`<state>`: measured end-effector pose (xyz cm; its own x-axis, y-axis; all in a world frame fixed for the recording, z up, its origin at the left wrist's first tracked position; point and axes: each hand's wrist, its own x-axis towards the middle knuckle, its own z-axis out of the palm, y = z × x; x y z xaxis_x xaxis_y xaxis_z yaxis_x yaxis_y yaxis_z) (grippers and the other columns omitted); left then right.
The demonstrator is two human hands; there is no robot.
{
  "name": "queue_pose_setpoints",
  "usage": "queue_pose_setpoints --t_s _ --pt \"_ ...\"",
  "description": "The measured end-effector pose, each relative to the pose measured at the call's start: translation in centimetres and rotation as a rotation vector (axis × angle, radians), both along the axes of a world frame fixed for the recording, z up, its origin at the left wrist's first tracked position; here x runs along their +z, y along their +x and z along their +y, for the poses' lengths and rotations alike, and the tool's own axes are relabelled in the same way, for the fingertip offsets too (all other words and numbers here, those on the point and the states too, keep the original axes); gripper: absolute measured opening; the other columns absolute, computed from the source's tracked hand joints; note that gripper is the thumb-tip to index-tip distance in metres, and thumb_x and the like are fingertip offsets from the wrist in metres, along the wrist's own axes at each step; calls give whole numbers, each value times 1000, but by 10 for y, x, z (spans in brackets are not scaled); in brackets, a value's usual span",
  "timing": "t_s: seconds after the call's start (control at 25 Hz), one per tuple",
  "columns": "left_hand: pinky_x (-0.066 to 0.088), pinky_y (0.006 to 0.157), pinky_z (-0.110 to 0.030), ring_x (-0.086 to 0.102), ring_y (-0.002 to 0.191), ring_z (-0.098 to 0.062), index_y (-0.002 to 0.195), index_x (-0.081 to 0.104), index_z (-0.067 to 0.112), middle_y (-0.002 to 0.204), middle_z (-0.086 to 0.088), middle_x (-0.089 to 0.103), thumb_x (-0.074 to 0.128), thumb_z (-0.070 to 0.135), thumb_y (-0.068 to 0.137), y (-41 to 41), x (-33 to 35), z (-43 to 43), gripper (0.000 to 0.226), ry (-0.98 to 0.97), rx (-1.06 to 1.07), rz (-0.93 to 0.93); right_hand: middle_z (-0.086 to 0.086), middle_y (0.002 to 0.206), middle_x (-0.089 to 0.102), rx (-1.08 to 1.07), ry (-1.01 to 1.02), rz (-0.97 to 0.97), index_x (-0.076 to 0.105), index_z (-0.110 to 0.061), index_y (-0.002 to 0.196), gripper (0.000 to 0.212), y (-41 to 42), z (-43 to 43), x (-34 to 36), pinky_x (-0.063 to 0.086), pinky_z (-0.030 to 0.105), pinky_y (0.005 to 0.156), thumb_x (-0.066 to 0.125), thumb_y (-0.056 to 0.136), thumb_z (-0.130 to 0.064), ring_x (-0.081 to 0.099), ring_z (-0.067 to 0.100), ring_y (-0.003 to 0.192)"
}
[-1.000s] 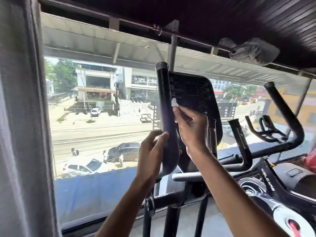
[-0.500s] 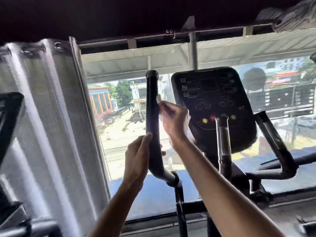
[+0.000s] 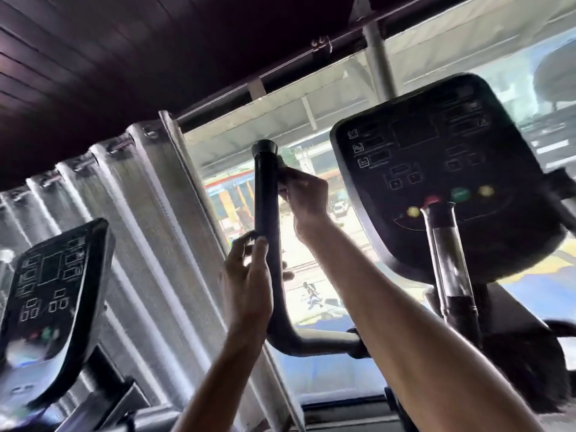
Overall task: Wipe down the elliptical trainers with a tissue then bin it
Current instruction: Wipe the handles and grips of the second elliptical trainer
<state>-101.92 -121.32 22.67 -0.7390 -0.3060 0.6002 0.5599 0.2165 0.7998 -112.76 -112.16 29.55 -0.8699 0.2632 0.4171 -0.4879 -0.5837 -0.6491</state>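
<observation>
The elliptical's black upright handlebar (image 3: 265, 188) rises in front of the window. My left hand (image 3: 247, 285) grips its lower part, with fingertips showing round the far side. My right hand (image 3: 304, 198) presses curled fingers against the right side of the bar, just below its capped top. The tissue sits under those fingers and is almost wholly hidden in this frame. The trainer's dark console (image 3: 436, 169), with coloured buttons, stands to the right of the bar.
A second trainer's console (image 3: 53, 285) stands at the lower left. A pleated grey curtain (image 3: 140, 213) hangs between it and the window (image 3: 311, 126). A chrome post (image 3: 448, 269) runs down below the right console. Dark ceiling overhead.
My right hand has slid up the handlebar towards its top and the white tissue has gone out of sight. My head turned left and tilted up, bringing the second console into view.
</observation>
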Motion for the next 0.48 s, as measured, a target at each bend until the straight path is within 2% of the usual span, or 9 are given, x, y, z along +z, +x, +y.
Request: queue_pose_setpoints --t_s 0.08,0.16,0.24,0.32,0.48 --pt "61 61 -50 71 57 -35 104 70 20 80 -30 67 57 34 90 0 0 -1 24 16 27 15 6 63 60 58 -57 16 75 -9 67 16 -6 1 0 49 35 71 79 83 -11 51 15 61" --pt "57 55 -39 68 56 -35 104 70 13 76 -33 65 57 24 96 2 -1 -1 19 20 34 32 10 67 67 67 -71 48 77 1 80 12 6 1 -18 55 34 73 76 88 -8 58 17 63" --pt "52 55 -33 67 56 -34 102 71 10 69 -26 66 56 16 101 6 -2 -1 16 24 27 16 16 78 75 31 -33 77 78 4 92 10 29 0 -51 60 36 79 75 88 -4 67 22 70" --pt "52 52 -31 66 56 -34 98 71 9 66 -21 66 54 12 104 11 -3 -2 19 35 20 -15 15 83 78 -36 39 86 79 2 95 9 52 0 -81 62 33 79 75 87 -2 74 22 76" --pt "55 51 -30 68 61 -32 99 72 4 72 -12 69 53 13 104 24 -1 -9 22 59 -85 -74 -3 90 78 -313 253 164 82 -11 95 8 78 -2 -85 58 23 77 77 88 -11 74 8 82"
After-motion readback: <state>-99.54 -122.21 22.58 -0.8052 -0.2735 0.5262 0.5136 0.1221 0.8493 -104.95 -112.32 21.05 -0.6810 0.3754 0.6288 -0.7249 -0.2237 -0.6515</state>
